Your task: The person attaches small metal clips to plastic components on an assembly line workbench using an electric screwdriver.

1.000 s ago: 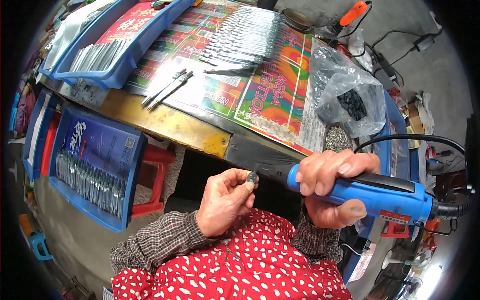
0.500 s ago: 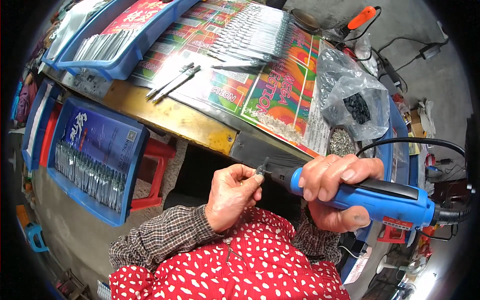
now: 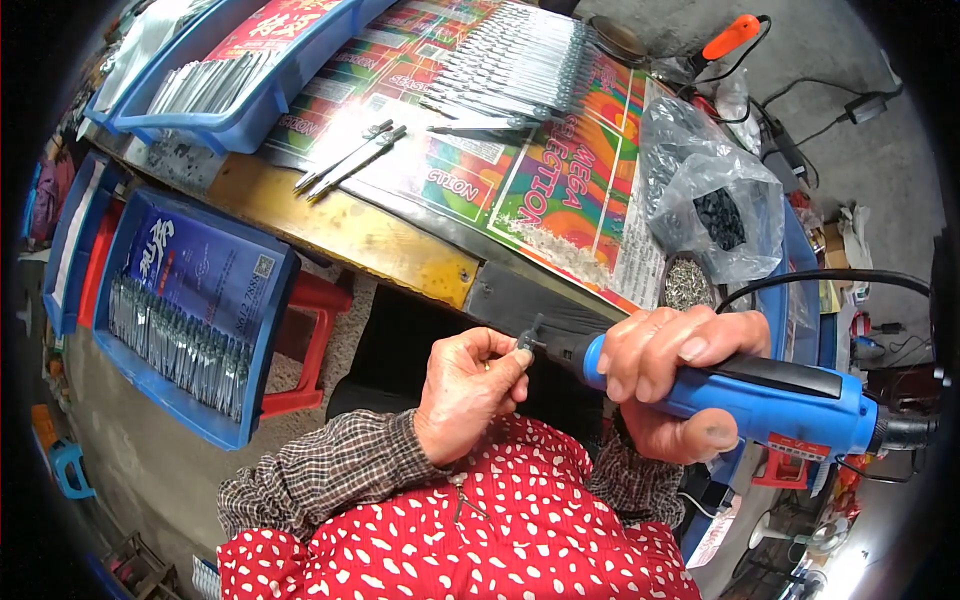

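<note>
My right hand [image 3: 668,372] is wrapped around a blue electric screwdriver [image 3: 815,418] with a black nose, held level over my lap. Its nose points left, toward my left hand [image 3: 462,388]. There, thumb and forefinger pinch a small dark grey plastic part [image 3: 530,338] right at the screwdriver's tip. Fingers hide much of that part, and whether a screw sits in it cannot be made out. Beyond my hands, a small bowl of screws [image 3: 688,285] stands by the table edge, beside a clear plastic bag [image 3: 735,190] with black pieces inside.
Rows of slim silvery tools with dark ends [image 3: 515,65] lie on the printed table cover, with loose ones [image 3: 352,162] nearer. A blue tray [image 3: 215,140] stands at far left. Another blue tray [image 3: 270,360] rests on a red stool [image 3: 318,335]. A black cable [image 3: 830,275] arches at right.
Almost nothing differs. Both hands, the screwdriver and the small grey part keep their pose, while the whole view has shifted slightly.
</note>
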`<act>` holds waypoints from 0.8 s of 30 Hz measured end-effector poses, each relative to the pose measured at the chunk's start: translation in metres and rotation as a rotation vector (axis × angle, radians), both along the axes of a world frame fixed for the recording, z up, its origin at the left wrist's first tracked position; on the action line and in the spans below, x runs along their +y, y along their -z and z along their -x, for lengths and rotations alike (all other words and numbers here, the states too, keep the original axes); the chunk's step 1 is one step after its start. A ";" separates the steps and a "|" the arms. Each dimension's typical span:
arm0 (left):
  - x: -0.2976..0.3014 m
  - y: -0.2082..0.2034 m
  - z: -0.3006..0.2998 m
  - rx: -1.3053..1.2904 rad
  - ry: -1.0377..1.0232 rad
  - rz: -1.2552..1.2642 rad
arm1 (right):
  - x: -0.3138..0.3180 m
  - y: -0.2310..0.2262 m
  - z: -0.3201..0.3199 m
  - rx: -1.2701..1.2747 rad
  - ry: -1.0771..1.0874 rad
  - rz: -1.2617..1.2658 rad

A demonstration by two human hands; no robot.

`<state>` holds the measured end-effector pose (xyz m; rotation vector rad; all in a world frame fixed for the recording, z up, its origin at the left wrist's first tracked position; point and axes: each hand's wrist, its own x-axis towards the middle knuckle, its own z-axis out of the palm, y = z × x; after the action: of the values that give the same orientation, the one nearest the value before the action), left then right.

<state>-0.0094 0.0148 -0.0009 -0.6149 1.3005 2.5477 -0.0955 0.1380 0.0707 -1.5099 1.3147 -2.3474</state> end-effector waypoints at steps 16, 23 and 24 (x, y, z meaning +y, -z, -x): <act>0.003 -0.004 0.001 -0.026 -0.033 -0.023 | -0.013 -0.008 -0.009 -0.107 0.154 -0.166; 0.003 -0.004 0.001 -0.017 -0.025 -0.001 | -0.012 -0.009 -0.008 -0.058 0.119 -0.156; 0.003 -0.003 0.001 -0.010 -0.022 0.002 | -0.011 -0.010 -0.007 -0.020 0.064 -0.148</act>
<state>-0.0100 0.0174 0.0022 -0.6447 1.3006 2.5576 -0.0890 0.1273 0.0802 -1.4185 1.5159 -2.2384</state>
